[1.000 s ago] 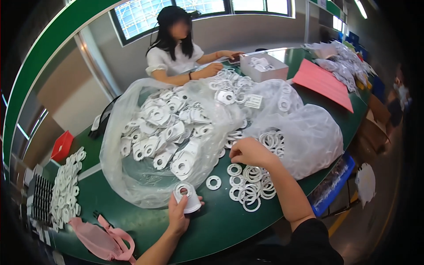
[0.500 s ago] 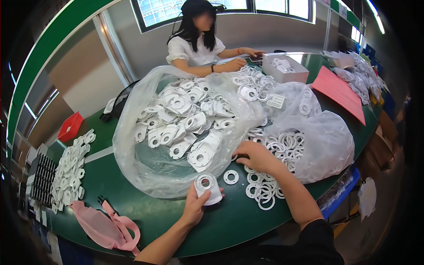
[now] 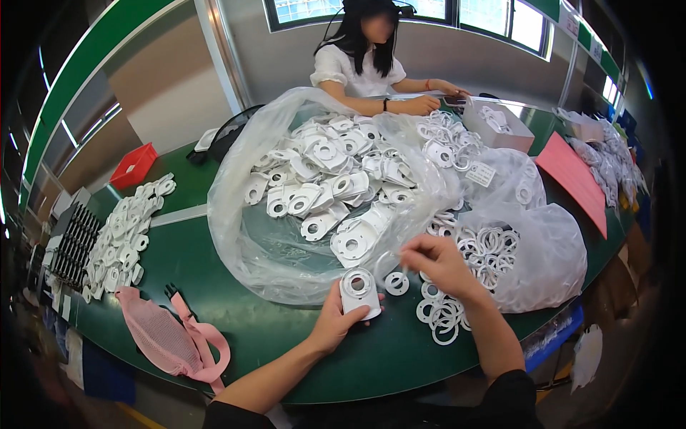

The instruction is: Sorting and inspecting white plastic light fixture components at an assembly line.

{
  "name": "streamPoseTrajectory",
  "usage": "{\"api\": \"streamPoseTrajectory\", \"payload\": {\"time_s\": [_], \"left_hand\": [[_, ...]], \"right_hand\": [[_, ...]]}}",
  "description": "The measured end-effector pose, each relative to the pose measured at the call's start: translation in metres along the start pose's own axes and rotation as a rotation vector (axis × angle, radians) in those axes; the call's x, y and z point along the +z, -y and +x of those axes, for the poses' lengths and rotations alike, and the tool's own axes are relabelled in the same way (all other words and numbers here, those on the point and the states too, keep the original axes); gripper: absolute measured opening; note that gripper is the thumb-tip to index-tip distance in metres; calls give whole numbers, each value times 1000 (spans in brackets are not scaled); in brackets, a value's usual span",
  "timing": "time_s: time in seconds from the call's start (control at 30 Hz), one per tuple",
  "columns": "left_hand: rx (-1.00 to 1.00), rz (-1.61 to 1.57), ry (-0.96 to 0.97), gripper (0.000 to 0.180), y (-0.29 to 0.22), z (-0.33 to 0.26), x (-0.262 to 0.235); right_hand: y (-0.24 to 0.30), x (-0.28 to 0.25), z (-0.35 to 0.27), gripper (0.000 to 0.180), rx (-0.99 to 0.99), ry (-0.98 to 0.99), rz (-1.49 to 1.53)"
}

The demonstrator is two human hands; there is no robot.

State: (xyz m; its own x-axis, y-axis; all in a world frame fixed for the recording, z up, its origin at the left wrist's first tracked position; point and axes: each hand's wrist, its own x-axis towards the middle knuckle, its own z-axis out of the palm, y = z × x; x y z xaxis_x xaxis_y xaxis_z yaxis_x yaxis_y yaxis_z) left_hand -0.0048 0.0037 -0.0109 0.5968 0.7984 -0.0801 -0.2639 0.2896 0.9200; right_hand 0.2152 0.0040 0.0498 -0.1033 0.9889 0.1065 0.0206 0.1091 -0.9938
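Note:
My left hand [image 3: 330, 323] grips a white plastic housing [image 3: 366, 303], a flat-ended piece with a round hole in its raised rim, held over the near middle of the table. To the right, my right hand [image 3: 444, 266] is pinched on a thin white ring [image 3: 388, 263], which is blurred by motion. Just below those fingers a flat white washer-like ring [image 3: 396, 284] lies alone on the green table [image 3: 271, 365]. Beyond my hands, a large open clear plastic bag [image 3: 232, 247] holds a heap of similar white housings [image 3: 325, 154].
Loose white rings [image 3: 444, 314] and another plastic bag [image 3: 547, 250] lie at right. More white pieces [image 3: 125, 236] are heaped at left, near a red tray [image 3: 134, 166] and a pink strapped pouch [image 3: 161, 336]. Across the table sits a co-worker [image 3: 361, 68] beside a white box [image 3: 498, 129].
The view has shifted, so the scene sits further right. My right hand has lifted away from beside the bag's edge with a ring in its fingers. My left hand keeps the housing.

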Motion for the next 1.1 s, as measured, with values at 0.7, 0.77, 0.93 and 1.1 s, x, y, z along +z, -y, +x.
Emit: {"api": "streamPoseTrajectory", "payload": {"time_s": [0.7,0.77,0.93,1.1], "left_hand": [[71,41,75,40,8,3,5],[79,44,79,40,10,-1,2],[97,37,24,39,14,1,2],[91,66,38,37,10,2,6]], "right_hand": [[-28,22,-4,15,-48,48,-400],[-24,25,-3,16,-119,71,-486],[-27,27,-6,19,-101,46,-451],[-23,25,-7,20,-110,72,-433]]}}
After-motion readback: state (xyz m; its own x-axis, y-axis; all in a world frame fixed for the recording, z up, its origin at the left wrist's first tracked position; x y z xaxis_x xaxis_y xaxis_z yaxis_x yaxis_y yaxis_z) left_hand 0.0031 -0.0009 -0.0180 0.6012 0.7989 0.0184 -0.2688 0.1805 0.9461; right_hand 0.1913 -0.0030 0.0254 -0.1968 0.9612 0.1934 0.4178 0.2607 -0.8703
